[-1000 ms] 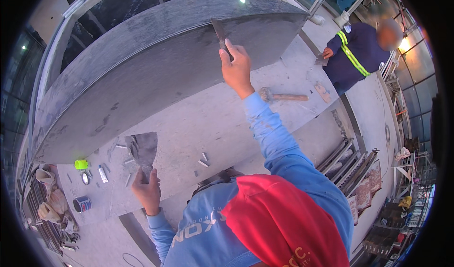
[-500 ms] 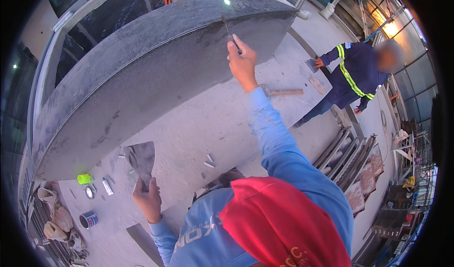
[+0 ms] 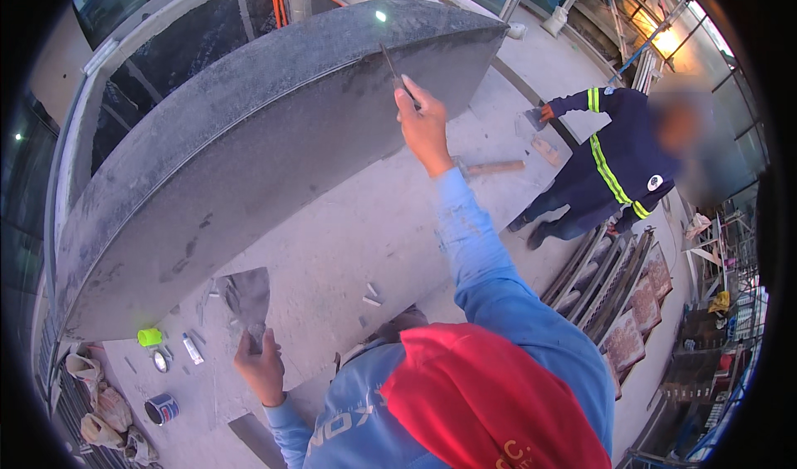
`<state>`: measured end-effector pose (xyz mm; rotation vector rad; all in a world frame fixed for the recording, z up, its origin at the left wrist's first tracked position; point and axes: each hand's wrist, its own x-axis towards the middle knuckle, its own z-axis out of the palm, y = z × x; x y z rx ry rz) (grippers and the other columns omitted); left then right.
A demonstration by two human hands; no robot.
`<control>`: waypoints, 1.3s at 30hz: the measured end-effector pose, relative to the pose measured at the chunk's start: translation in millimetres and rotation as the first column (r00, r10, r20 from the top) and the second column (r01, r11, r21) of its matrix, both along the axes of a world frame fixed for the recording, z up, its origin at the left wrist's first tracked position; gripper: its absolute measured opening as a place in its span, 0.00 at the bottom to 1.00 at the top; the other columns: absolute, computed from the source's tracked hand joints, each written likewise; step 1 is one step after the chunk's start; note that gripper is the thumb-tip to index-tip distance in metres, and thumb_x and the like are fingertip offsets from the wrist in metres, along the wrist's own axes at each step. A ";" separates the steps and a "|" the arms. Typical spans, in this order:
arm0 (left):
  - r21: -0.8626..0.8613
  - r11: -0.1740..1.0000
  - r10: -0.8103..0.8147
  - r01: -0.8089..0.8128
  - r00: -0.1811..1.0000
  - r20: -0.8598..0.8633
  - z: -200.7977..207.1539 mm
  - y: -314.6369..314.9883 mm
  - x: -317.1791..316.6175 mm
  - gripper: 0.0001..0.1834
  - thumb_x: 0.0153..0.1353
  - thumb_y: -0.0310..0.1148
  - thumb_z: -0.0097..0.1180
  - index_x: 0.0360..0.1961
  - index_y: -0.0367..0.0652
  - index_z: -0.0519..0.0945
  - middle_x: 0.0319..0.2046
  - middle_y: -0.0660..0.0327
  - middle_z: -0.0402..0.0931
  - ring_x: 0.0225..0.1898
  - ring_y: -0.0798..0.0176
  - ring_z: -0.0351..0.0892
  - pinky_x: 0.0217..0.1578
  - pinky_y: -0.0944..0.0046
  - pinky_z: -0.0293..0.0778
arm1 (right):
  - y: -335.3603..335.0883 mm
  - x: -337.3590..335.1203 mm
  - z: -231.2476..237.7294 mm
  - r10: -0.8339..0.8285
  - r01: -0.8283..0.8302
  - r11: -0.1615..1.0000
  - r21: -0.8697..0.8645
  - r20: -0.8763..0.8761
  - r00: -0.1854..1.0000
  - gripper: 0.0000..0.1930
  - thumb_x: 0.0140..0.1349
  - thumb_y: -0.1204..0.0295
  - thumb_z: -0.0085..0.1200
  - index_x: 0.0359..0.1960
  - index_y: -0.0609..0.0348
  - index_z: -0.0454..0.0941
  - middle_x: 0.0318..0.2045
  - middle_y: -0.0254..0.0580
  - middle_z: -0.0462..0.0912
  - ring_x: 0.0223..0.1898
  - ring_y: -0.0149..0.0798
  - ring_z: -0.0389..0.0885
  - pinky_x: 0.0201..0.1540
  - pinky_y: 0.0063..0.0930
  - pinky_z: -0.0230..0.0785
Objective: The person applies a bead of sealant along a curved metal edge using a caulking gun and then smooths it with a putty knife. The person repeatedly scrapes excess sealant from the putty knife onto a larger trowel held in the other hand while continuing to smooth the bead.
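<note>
My right hand [image 3: 423, 129] is closed around a thin-bladed putty knife [image 3: 390, 61]. The blade points away from me, its tip at the upper edge of a long, curved dark grey slab [image 3: 290, 129]. Lower left, my left hand [image 3: 261, 365] grips the narrow end of a flared, flat grey plate [image 3: 247, 293], which looks like a wide scraper. Its fingers curl round that end, partly hidden. The plate is over a pale work surface [image 3: 307, 245] in front of the slab. Dark smudges mark the slab's near face.
Left of the plate are a lime-green cup [image 3: 149, 337], a white tube [image 3: 193, 349] and a dark blue can [image 3: 162, 408]. A wooden-handled tool [image 3: 494, 168] lies beyond my right forearm. Further right, a co-worker [image 3: 610, 153] in dark reflective clothing holds a flat scraper. Metal bars [image 3: 581, 270] lie at right.
My right hand and the putty knife have drawn slightly toward me. The co-worker has shifted and turned, showing more of both legs. My left hand keeps hold of the plate.
</note>
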<state>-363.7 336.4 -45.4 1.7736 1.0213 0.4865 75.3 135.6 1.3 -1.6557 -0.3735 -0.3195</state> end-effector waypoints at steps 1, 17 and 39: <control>0.010 1.000 -0.005 0.005 1.000 -0.002 -1.0 -0.2 1.1 0.19 0.63 0.29 0.67 0.48 0.21 0.81 0.19 0.61 0.78 0.20 0.73 0.74 0.22 0.69 0.67 | 5.6 1.5 -2.6 0.025 -0.020 0.997 0.070 -0.069 0.997 0.22 0.71 0.65 0.59 0.62 0.67 0.79 0.40 0.40 0.83 0.25 0.26 0.76 0.30 0.24 0.69; -0.001 1.000 -0.003 0.003 1.000 0.006 -9.7 2.2 -1.2 0.18 0.63 0.29 0.66 0.47 0.23 0.82 0.19 0.62 0.79 0.19 0.73 0.73 0.21 0.69 0.67 | 31.7 -20.7 -18.1 -0.034 0.056 0.995 -0.089 0.234 0.972 0.21 0.71 0.65 0.59 0.61 0.63 0.80 0.46 0.49 0.82 0.47 0.43 0.82 0.51 0.33 0.73; -0.030 0.999 0.019 -0.018 1.000 0.019 -4.9 -3.1 -12.0 0.21 0.64 0.28 0.66 0.51 0.21 0.80 0.20 0.61 0.79 0.20 0.73 0.75 0.21 0.70 0.69 | 84.8 -39.0 -68.8 -0.044 0.093 0.991 -0.098 0.420 0.907 0.21 0.66 0.72 0.65 0.61 0.60 0.81 0.49 0.45 0.80 0.47 0.43 0.81 0.50 0.35 0.74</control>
